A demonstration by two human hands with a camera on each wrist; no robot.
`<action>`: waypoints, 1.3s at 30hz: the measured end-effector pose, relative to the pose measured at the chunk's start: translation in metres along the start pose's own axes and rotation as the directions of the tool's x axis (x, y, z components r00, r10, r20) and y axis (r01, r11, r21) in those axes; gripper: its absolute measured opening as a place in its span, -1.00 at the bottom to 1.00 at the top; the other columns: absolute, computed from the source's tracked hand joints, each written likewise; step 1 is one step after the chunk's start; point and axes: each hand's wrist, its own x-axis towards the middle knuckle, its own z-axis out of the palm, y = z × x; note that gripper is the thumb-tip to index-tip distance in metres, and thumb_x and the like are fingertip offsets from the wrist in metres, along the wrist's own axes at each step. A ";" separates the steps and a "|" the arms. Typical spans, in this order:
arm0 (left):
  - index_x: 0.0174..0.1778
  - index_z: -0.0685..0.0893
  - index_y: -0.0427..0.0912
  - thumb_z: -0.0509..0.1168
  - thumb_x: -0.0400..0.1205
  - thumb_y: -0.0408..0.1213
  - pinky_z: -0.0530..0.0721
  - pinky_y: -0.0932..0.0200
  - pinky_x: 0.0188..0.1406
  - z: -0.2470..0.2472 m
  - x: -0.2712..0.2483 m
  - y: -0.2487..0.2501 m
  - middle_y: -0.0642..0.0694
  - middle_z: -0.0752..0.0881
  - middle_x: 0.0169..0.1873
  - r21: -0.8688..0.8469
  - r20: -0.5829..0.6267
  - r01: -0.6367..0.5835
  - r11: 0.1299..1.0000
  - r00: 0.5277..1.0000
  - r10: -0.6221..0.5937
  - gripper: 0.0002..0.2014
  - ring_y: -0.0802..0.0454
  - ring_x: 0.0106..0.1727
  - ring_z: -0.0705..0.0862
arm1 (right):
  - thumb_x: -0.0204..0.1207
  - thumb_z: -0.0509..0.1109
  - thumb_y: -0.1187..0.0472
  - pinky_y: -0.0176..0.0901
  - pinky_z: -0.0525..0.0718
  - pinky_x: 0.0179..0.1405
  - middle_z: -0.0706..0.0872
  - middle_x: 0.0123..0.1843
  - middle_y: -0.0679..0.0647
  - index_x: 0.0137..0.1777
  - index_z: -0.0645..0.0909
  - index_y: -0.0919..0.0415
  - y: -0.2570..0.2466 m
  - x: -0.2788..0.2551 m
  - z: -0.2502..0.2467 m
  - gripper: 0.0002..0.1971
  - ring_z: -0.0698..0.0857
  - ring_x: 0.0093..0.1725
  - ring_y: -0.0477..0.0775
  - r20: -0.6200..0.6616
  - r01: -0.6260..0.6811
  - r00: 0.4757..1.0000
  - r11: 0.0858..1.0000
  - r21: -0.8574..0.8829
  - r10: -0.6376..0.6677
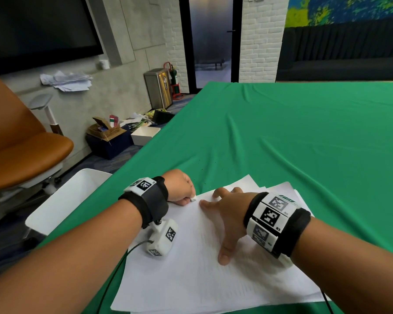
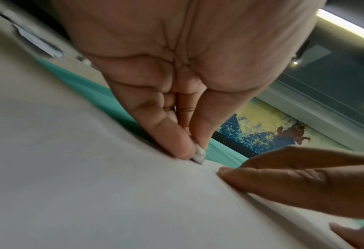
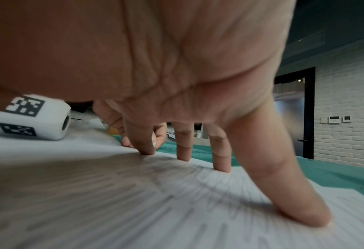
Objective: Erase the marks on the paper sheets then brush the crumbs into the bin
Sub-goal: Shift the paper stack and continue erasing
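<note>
My left hand (image 1: 179,188) pinches a small white eraser (image 1: 193,198) between thumb and fingertips, its worn tip pressed against the far left corner of the top paper sheet (image 1: 191,268); from the left wrist view the eraser (image 2: 199,155) shows grey smudging at the end that touches the page. My right hand (image 1: 230,214) lies spread on the same sheet just beside it, fingers straight and splayed, their tips (image 3: 222,166) pressing the paper flat, and it holds nothing. The sheet carries faint printed or written lines, too blurred to read. It tops a loose stack of paper sheets (image 1: 288,189) fanned out on the green cloth (image 1: 281,132) that covers the counter. A few dark crumbs (image 1: 204,183) dot the cloth just beyond the stack's far corner. A white bin (image 1: 61,202) stands at the counter's left edge, near my left forearm, and beyond it is an orange chair (image 1: 21,150).
</note>
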 end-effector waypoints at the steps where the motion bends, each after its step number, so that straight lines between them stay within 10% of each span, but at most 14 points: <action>1: -0.31 0.75 -0.22 0.39 0.60 -0.55 0.83 0.11 -0.22 0.000 0.000 -0.002 -0.20 0.76 -0.42 -0.001 0.001 -0.008 1.000 1.000 0.008 -0.79 -0.04 -0.39 0.71 | 0.01 0.72 -0.47 0.47 0.56 0.41 0.12 0.70 0.01 0.75 -0.09 -0.39 0.000 0.000 0.000 0.38 0.31 0.59 0.36 0.002 -0.002 1.000 1.000 0.000 0.002; 11: -0.08 0.78 -0.24 0.38 0.66 -0.52 0.81 0.20 -0.31 -0.001 -0.003 -0.006 -0.19 0.75 -0.37 0.015 0.036 -0.046 0.999 0.998 0.045 -0.88 0.12 -0.53 0.67 | -0.01 0.72 -0.48 0.47 0.56 0.40 0.11 0.71 0.00 0.74 -0.09 -0.38 -0.001 0.000 0.000 0.39 0.30 0.60 0.37 0.009 -0.009 1.000 1.000 -0.007 0.009; 17: -0.15 0.82 -0.24 0.44 0.62 -0.49 0.87 0.03 -0.07 0.001 -0.012 -0.004 -0.14 0.82 -0.35 0.072 0.166 -0.028 0.997 0.986 0.016 -0.89 -0.02 -0.28 0.77 | 0.00 0.72 -0.47 0.47 0.57 0.39 0.15 0.70 0.01 0.74 -0.07 -0.40 -0.001 0.001 -0.001 0.37 0.32 0.59 0.36 0.010 -0.013 1.000 1.000 0.002 0.013; 23: -0.22 0.81 -0.28 0.42 0.60 -0.52 0.88 0.08 -0.16 0.001 -0.008 -0.005 -0.22 0.83 -0.35 0.041 0.013 -0.041 0.998 0.999 0.040 -0.87 0.03 -0.38 0.77 | 0.00 0.72 -0.48 0.49 0.53 0.44 0.07 0.74 0.00 0.76 -0.13 -0.39 -0.001 0.001 0.000 0.41 0.28 0.63 0.38 0.016 -0.017 1.000 1.000 -0.009 0.017; 28: -0.16 0.84 -0.32 0.47 0.58 -0.54 0.84 0.20 -0.24 -0.003 -0.019 -0.008 -0.17 0.85 -0.34 0.057 0.221 -0.039 0.998 0.975 0.025 -0.92 0.01 -0.30 0.81 | 0.00 0.73 -0.47 0.47 0.56 0.41 0.11 0.72 0.01 0.75 -0.10 -0.38 -0.001 0.001 0.000 0.40 0.31 0.60 0.38 0.012 -0.018 1.000 1.000 -0.002 0.018; 34: -0.22 0.83 -0.28 0.48 0.59 -0.51 0.88 0.11 -0.16 -0.002 -0.010 -0.007 -0.14 0.83 -0.37 0.024 0.061 -0.041 0.999 0.997 0.039 -0.90 0.03 -0.32 0.81 | 0.02 0.71 -0.47 0.44 0.56 0.41 0.10 0.73 0.00 0.76 -0.11 -0.38 -0.001 0.000 -0.001 0.39 0.30 0.61 0.36 0.002 -0.012 1.000 1.000 -0.013 0.012; 39: -0.13 0.86 -0.33 0.47 0.59 -0.52 0.86 0.07 -0.06 -0.002 -0.023 -0.009 -0.19 0.86 -0.29 0.068 0.238 -0.039 0.997 0.971 0.022 -0.93 0.00 -0.30 0.80 | 0.02 0.72 -0.46 0.44 0.55 0.43 0.11 0.73 0.00 0.75 -0.10 -0.40 -0.001 0.000 -0.002 0.38 0.30 0.60 0.37 0.013 -0.020 1.000 1.000 -0.003 0.020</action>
